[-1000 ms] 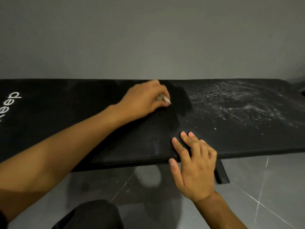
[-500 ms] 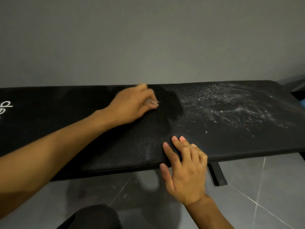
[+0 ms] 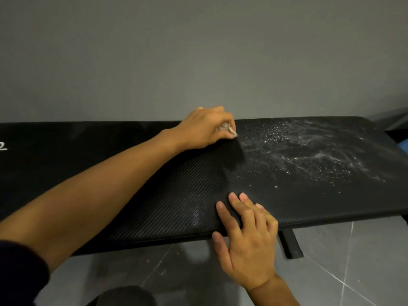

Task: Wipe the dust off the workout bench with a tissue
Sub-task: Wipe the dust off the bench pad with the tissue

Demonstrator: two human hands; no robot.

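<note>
A long black padded workout bench runs across the view against a grey wall. White dust covers its right part. My left hand grips a small crumpled tissue near the bench's far edge, right at the left border of the dust. Only a bit of tissue shows between the fingers. My right hand rests flat on the bench's near edge, fingers straight on the pad, thumb hanging over the front.
A grey wall rises right behind the bench. Below lies a grey tiled floor with a black bench foot. White lettering marks the bench's far left. My dark-clad knee shows at the bottom.
My left hand with the tissue has slid right and toward the far edge, reaching the edge of the dust. My right hand stays on the near edge. The view has shifted slightly.
</note>
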